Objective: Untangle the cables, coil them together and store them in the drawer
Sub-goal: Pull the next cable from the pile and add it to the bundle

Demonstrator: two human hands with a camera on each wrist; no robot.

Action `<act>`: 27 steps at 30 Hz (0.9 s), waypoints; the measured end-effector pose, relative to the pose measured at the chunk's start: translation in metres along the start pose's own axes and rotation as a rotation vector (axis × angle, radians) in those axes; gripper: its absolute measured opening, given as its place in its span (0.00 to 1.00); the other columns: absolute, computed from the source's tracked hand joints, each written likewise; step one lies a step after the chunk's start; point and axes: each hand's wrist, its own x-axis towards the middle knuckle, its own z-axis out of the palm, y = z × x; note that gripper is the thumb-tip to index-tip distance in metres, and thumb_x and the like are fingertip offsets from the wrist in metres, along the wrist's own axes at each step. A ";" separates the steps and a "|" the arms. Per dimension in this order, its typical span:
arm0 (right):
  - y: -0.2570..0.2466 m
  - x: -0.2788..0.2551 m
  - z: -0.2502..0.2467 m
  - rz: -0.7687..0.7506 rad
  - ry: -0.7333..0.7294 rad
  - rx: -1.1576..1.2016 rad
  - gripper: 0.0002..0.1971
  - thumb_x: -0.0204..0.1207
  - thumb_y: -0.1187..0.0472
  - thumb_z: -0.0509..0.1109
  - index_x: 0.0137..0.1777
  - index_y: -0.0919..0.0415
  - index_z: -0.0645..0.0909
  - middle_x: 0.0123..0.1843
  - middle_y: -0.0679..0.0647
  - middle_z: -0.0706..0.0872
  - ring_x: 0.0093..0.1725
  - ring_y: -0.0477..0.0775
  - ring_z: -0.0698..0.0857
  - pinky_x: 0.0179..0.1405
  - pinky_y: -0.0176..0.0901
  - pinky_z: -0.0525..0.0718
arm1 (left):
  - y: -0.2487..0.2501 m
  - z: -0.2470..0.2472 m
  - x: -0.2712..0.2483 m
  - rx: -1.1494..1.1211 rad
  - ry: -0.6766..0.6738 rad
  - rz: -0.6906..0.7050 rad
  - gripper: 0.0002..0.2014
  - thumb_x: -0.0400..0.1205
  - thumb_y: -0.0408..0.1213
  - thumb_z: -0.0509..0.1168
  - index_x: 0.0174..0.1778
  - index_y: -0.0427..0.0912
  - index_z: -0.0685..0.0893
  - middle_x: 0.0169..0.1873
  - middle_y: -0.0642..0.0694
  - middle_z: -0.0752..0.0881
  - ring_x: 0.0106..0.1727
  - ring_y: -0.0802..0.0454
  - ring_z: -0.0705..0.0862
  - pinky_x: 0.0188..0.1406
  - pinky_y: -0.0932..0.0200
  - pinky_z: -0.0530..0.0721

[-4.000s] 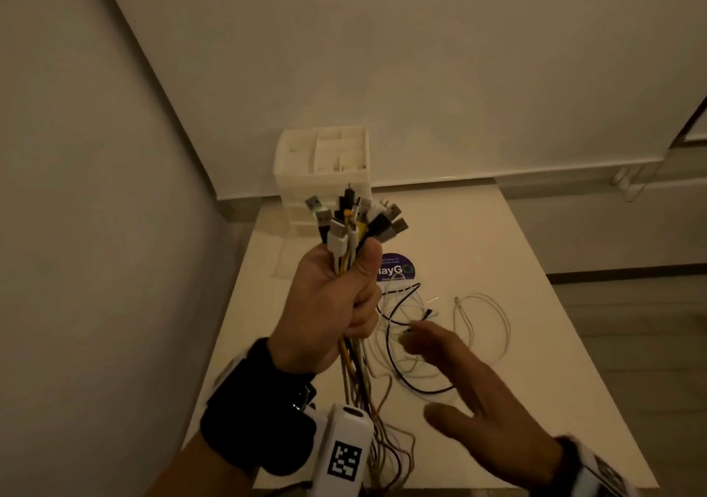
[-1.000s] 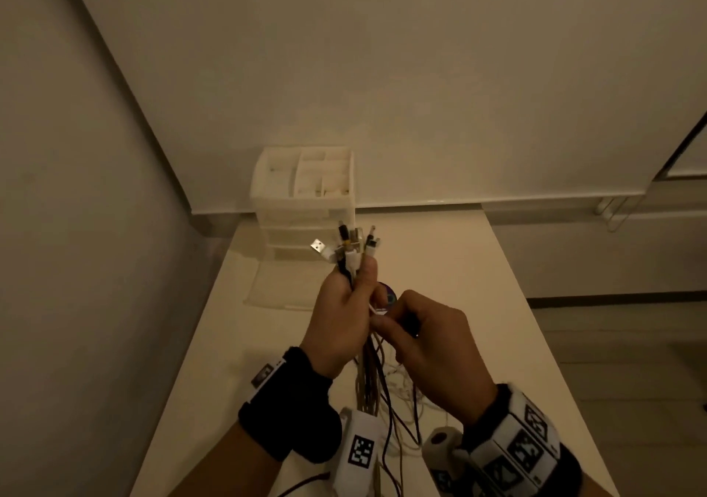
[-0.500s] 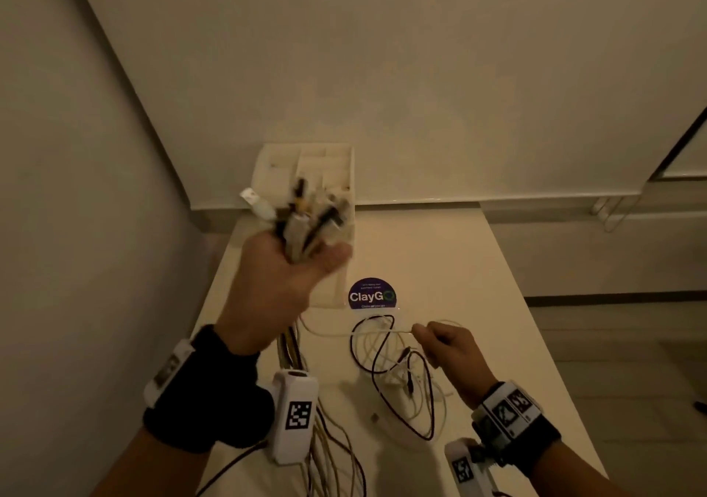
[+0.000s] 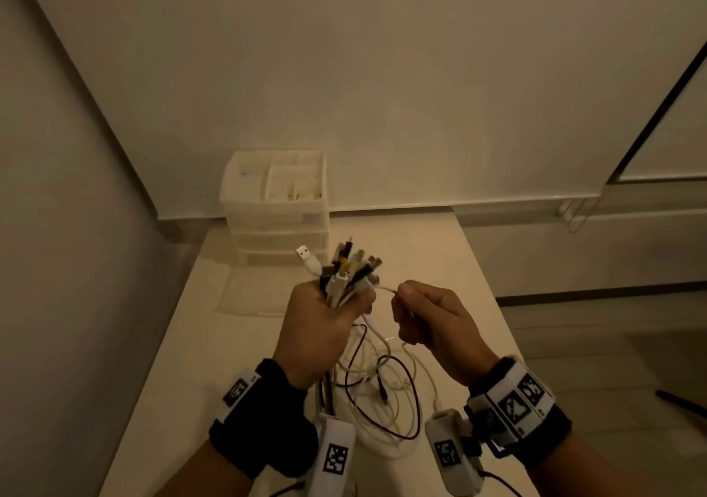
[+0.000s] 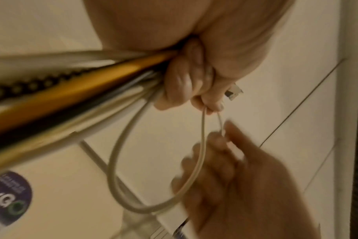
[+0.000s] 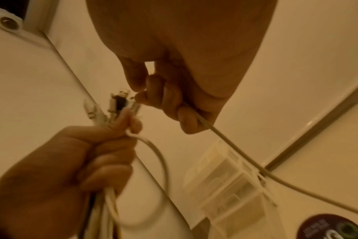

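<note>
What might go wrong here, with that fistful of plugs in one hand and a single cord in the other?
1. The left hand grips a thick bundle of cables; adding the white cable pinched by the right hand may loosen that grip, and plugs could slip out.
2. The loose cables on the table still cross each other, so pulling could tighten a knot.

Loose cables (image 4: 377, 389) sprawl over the near middle of the table (image 4: 451, 274), under both raised hands. Bare tabletop lies open to the right and between the hands and the drawer unit (image 4: 277, 209), which blocks the far left corner (walls close in behind and at left)
</note>
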 end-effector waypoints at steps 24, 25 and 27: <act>-0.030 0.007 -0.004 -0.153 -0.014 -0.450 0.22 0.75 0.63 0.72 0.23 0.71 0.69 0.21 0.61 0.67 0.24 0.50 0.65 0.27 0.36 0.68 | 0.031 -0.013 -0.009 0.086 -0.163 0.131 0.11 0.75 0.30 0.75 0.48 0.51 0.90 0.42 0.59 0.92 0.45 0.62 0.90 0.44 0.68 0.84; -0.034 0.006 -0.001 -0.183 -0.029 -0.404 0.23 0.74 0.57 0.71 0.26 0.75 0.72 0.22 0.65 0.69 0.25 0.54 0.66 0.28 0.39 0.68 | 0.027 -0.006 -0.009 0.112 -0.189 0.121 0.09 0.76 0.33 0.75 0.49 0.51 0.90 0.43 0.57 0.92 0.47 0.60 0.90 0.47 0.64 0.86; -0.039 0.005 0.001 -0.220 -0.033 -0.388 0.26 0.72 0.48 0.67 0.28 0.75 0.73 0.23 0.65 0.71 0.25 0.54 0.67 0.28 0.38 0.68 | 0.022 -0.001 -0.011 0.095 -0.144 0.115 0.10 0.77 0.35 0.74 0.50 0.54 0.90 0.43 0.58 0.92 0.48 0.61 0.89 0.49 0.63 0.85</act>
